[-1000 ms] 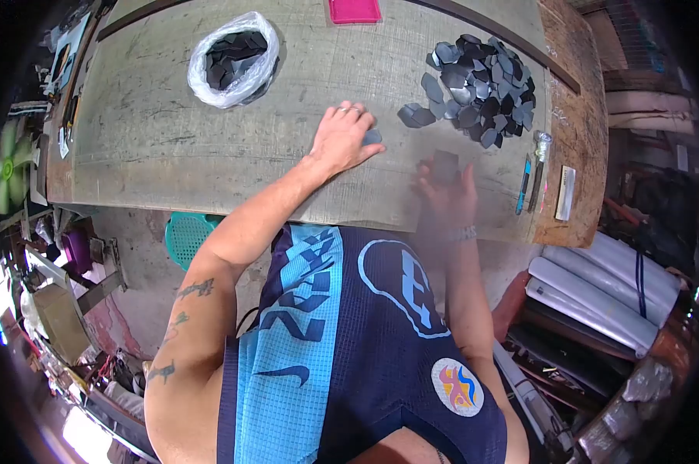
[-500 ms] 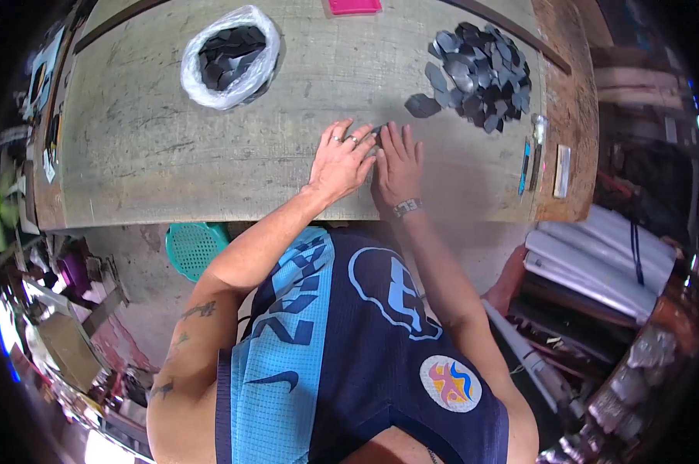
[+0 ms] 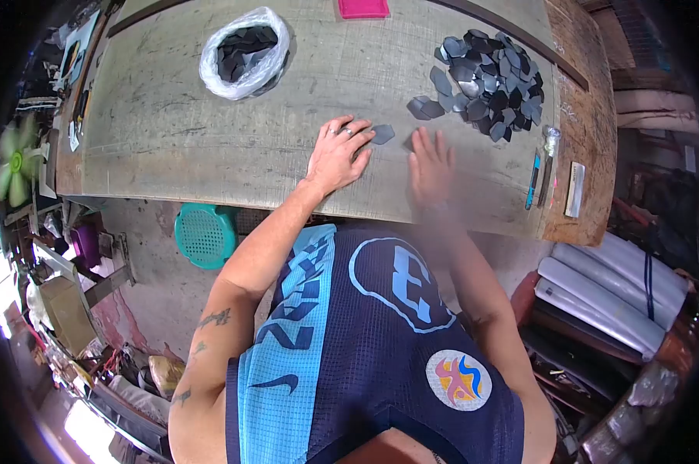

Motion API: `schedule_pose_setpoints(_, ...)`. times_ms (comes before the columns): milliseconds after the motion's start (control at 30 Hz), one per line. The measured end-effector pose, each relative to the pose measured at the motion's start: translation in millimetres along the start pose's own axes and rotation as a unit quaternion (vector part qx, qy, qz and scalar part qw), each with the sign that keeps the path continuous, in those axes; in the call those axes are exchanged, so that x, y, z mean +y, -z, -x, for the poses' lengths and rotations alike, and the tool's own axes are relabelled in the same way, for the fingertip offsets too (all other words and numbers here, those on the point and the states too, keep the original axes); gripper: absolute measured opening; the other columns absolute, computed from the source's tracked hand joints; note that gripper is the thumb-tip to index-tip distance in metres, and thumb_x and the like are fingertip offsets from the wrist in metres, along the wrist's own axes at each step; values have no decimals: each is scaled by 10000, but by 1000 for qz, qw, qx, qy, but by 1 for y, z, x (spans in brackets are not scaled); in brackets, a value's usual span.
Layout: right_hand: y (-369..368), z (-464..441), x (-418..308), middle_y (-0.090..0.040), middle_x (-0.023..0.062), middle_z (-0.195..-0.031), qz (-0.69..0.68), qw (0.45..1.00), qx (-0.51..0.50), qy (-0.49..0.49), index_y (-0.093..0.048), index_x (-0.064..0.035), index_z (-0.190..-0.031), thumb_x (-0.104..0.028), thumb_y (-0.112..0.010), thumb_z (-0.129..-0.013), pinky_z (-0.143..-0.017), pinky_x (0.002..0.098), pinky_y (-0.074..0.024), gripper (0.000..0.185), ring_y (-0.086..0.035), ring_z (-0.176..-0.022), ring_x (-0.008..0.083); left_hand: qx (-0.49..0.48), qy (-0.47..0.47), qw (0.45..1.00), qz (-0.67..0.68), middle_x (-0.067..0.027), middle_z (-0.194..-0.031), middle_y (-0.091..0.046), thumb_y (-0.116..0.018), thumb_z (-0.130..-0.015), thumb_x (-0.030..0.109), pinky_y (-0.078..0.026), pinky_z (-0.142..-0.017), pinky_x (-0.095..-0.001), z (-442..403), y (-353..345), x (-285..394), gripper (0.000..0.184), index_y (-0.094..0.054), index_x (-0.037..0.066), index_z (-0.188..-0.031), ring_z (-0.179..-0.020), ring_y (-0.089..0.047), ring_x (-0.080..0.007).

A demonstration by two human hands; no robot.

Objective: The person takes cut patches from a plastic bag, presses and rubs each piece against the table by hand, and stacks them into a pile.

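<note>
My left hand [image 3: 338,155] lies on the tabletop with its fingers stretched out and slightly apart. A small dark grey angular flat piece [image 3: 383,134] lies right beside its fingertips; whether they touch it I cannot tell. My right hand [image 3: 433,166], smeared by motion at the wrist, is to the right with fingers extended over the table. A dark patch shows by its fingertips, too blurred to tell as piece or shadow. Beyond it is a heap of similar dark pieces [image 3: 492,85], with a few loose ones [image 3: 425,108] at its near left edge.
A clear plastic bag [image 3: 210,73] holding dark pieces stands open at the back left of the worktable [image 3: 171,162]. A pink tray [image 3: 363,8] is at the back. At right lie a blue pen-like tool [image 3: 533,182] and a pale bar [image 3: 574,189]. A green stool [image 3: 205,236] stands below.
My right hand has moved right, away from my left hand, uncovering the dark piece between them. My left hand stays about where it was. The whole view has shifted slightly.
</note>
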State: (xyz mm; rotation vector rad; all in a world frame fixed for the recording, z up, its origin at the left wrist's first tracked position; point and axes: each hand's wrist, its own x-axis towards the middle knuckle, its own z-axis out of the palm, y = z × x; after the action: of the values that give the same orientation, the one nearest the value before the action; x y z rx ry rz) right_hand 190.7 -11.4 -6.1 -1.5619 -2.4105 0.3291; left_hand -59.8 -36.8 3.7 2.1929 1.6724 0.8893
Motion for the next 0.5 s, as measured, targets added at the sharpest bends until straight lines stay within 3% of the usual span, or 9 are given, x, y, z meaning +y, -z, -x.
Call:
schedule_pose_setpoints(33,4,4,13,-421,12,-1664,-3,1000,7,2,-487,-191,-1573,-302,-509,-1078,-1250,619,-205,508,-317,-1561,326,2,-4,1000,-6,-45,-1384,-622,-745,-871,222,-400,-1138,-484,-4,1,3,367,-741,107,-1219,-1326,-513,-318)
schedule_pose_setpoints(100,8,19,36,-398,23,-1682,49,998,11,-46,-475,-174,-1585,-277,-508,-1074,-1263,592,-198,522,-300,-1572,328,50,106,991,62,-109,-1409,-581,-780,-850,268,-407,-1104,-509,-8,0,10,414,-733,120,-1234,-1307,-510,-349)
schedule_pose_setpoints(133,9,26,45,-398,23,-1682,45,998,12,-42,-475,-174,-1585,-277,-508,-1074,-1263,592,-198,522,-300,-1572,328,52,107,991,58,-109,-1409,-581,-780,-850,268,-407,-1104,-509,-10,-2,15,414,-733,120,-1234,-1307,-510,-349)
schedule_pose_setpoints(200,9,36,58,-383,33,-1692,58,994,39,-81,-467,-150,-1592,-259,-504,-1071,-1272,560,-196,533,-280,-1583,328,62,109,989,-84,-174,-1416,-561,-820,-827,279,-405,-1089,-534,-17,-7,27,441,-727,129,-1231,-1299,-498,-381)
schedule_pose_setpoints(333,7,34,58,-408,49,-1679,48,994,54,-78,-493,-125,-1574,-233,-501,-1068,-1267,547,-210,517,-304,-1573,331,22,100,994,-24,-161,-1381,-580,-829,-795,238,-406,-1049,-527,-22,-28,36,349,-727,118,-1107,-1282,-493,-384)
schedule_pose_setpoints(400,4,35,60,-420,56,-1673,40,994,74,-65,-506,-119,-1566,-220,-503,-1066,-1263,551,-217,510,-322,-1565,335,-2,95,996,-1,-115,-1291,-611,-805,-802,189,-424,-1018,-516,-25,-31,39,227,-689,109,-981,-1289,-493,-369)
schedule_pose_setpoints(433,5,34,59,-424,59,-1670,42,994,77,-66,-511,-115,-1562,-215,-504,-1064,-1261,551,-219,507,-330,-1561,337,-71,87,994,-5,-89,-1144,-659,-785,-823,178,-449,-988,-495,-29,-25,41,176,-673,91,-928,-1208,-560,-334)
schedule_pose_setpoints(500,8,34,58,-423,58,-1670,42,994,76,-63,-511,-115,-1562,-218,-498,-1066,-1262,550,-219,507,-329,-1562,338,-93,144,976,131,-96,-958,-699,-771,-871,184,-516,-873,-467,-31,-8,42,170,-698,58,-958,-983,-660,-335)
